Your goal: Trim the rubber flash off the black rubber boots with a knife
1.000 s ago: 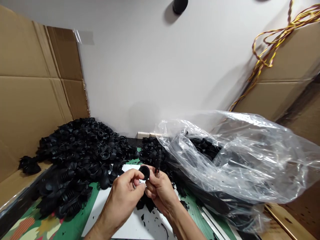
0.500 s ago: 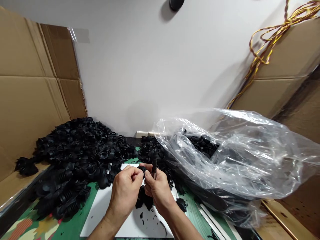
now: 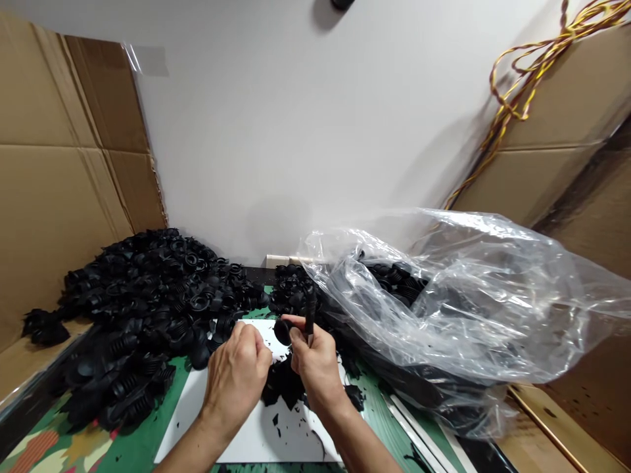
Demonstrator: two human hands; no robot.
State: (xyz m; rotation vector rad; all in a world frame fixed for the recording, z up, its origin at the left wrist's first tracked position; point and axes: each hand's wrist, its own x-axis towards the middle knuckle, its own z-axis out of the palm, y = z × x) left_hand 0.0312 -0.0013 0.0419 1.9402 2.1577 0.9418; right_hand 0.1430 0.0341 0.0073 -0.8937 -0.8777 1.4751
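My right hand (image 3: 318, 358) pinches a round black rubber part (image 3: 282, 332) between thumb and fingertips. A dark, slim tool (image 3: 309, 312) stands upright in the same hand. To the left, my left hand (image 3: 240, 368) is closed, its fingers curled in and a small gap apart from the part; what it holds, if anything, is hidden. Under both hands lies a white board (image 3: 246, 447) with black scraps (image 3: 284, 384) on it.
A large heap of black rubber parts (image 3: 162, 282) fills the left side. At the right, a clear plastic bag (image 3: 473, 315) holds more black parts. Cardboard (image 3: 44, 177) stands at the left, and white strips (image 3: 419, 437) lie right of the board.
My left hand has moved left, away from the black part, which stays in my right hand and now shows its round opening. The view has shifted slightly.
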